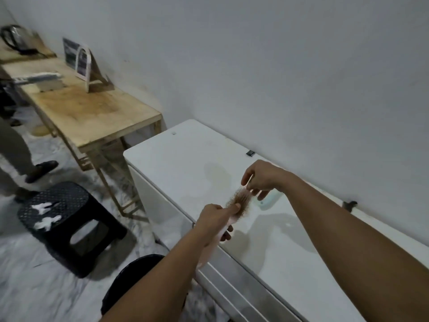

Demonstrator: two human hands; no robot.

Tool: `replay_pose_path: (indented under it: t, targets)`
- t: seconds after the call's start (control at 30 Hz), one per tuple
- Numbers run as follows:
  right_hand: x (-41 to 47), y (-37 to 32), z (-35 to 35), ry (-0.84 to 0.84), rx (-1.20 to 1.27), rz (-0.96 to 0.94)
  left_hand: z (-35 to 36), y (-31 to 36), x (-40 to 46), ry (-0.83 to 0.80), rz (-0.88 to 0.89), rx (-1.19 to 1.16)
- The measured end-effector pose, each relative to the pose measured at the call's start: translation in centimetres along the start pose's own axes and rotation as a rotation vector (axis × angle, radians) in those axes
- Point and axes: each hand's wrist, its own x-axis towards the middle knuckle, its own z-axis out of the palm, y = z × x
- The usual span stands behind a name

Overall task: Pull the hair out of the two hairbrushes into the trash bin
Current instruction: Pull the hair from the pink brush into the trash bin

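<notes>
My left hand (214, 220) grips a pink hairbrush (240, 205) by its handle, thumb pressed on the bristle side, over the front edge of a white chest freezer (190, 159). Brown hair (239, 201) is matted in the bristles. My right hand (262, 178) pinches the far tip of the brush head, fingers curled around it. A second, pale green hairbrush (269, 202) lies on the freezer lid just behind my right hand, mostly hidden. A black round trash bin (130, 282) stands on the floor below my left forearm, partly covered by the arm.
A black plastic stool (67, 219) stands left of the bin on the marble floor. A wooden table (88, 108) with a small mirror stand and a kettle runs along the wall. A person's legs and shoe (39, 168) are at the far left.
</notes>
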Motion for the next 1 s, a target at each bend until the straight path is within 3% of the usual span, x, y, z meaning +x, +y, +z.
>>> replay_pose_path:
  t: [0.4, 0.7, 1.0]
  targets:
    - [0.0, -11.6, 13.2, -0.064, -0.228, -0.321, -13.0, -7.3, -5.7, 0.307, -0.052, -0.161]
    - [4.0, -15.8, 20.6, -0.109, -0.148, -0.444, -17.9, -11.9, -6.1, 0.479, -0.133, -0.237]
    - [10.2, -16.9, 26.9, -0.336, -0.165, -0.534, -20.3, -16.1, -2.4, 0.698, -0.264, -0.328]
